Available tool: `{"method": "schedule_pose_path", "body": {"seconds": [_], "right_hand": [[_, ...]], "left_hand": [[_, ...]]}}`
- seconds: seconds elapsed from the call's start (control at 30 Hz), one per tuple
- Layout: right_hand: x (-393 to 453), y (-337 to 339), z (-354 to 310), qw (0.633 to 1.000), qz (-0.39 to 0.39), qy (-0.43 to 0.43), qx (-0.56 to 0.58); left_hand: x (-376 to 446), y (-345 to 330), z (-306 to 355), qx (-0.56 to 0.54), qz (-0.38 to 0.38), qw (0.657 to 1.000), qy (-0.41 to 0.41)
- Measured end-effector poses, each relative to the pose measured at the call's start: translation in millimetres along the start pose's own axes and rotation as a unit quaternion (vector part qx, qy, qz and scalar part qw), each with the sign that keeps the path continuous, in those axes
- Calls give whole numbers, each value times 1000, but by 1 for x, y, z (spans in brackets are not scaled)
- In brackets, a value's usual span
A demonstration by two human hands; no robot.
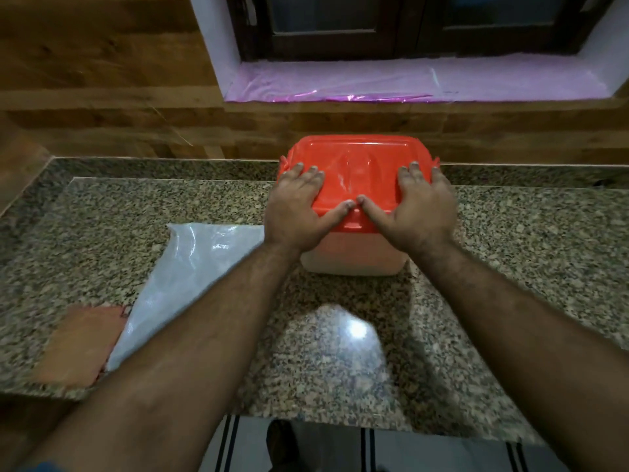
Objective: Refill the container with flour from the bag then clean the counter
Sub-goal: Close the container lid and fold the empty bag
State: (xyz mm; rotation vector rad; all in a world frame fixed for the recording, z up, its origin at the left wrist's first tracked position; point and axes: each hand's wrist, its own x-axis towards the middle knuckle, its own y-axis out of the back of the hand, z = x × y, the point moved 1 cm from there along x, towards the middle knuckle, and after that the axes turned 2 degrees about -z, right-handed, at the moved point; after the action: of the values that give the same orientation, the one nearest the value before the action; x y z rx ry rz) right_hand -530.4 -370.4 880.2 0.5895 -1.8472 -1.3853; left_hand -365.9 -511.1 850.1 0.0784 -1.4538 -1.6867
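**Both hands flat on the red lid, flour bag off to the left**

Nearest the camera, the speckled stone counter (340, 352) is seen, with a bright spot of light on it. No spilled flour can be made out on it, though the speckles would hide a thin dusting.

A little further in, on the left, the white plastic flour bag (177, 284) is laid flat on the counter. Its long side runs from near-left to far-right, and its far end is pointed toward the container. A pinkish-orange cloth (80, 342) is laid just beside the bag's near end and may be tucked a little under it.

Further still, in the middle, the pale container (354, 257) is stood upright on the counter. It is covered by the red lid (357, 165). The left hand (296, 206) and the right hand (422, 206) are spread open and pressed flat on the lid's near half, with the thumbs nearly touching over the front lip. Nothing is gripped by either hand.

The bag is closer to the left hand. It cannot be told if the lid is being pushed shut or is about to be lifted off, nor how full the container is.

At the back, a window sill (408, 83) covered in purple film is seen.
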Motion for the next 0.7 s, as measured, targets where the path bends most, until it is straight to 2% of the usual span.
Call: {"method": "schedule_pose_path", "body": {"seconds": [0.13, 0.33, 0.53, 0.7], "right_hand": [[45, -12, -2, 1000, -7, 0, 3], [60, -20, -4, 1000, -15, -3, -4], [2, -24, -19, 996, -26, -61, 60], [-85, -69, -52, 993, -56, -3, 102]], "left_hand": [[44, -8, -10, 33, -66, 997, 5], [64, -9, -15, 62, -111, 992, 0], [24, 7, -5, 43, -167, 982, 71], [-62, 21, -22, 38, -180, 981, 62]]}}
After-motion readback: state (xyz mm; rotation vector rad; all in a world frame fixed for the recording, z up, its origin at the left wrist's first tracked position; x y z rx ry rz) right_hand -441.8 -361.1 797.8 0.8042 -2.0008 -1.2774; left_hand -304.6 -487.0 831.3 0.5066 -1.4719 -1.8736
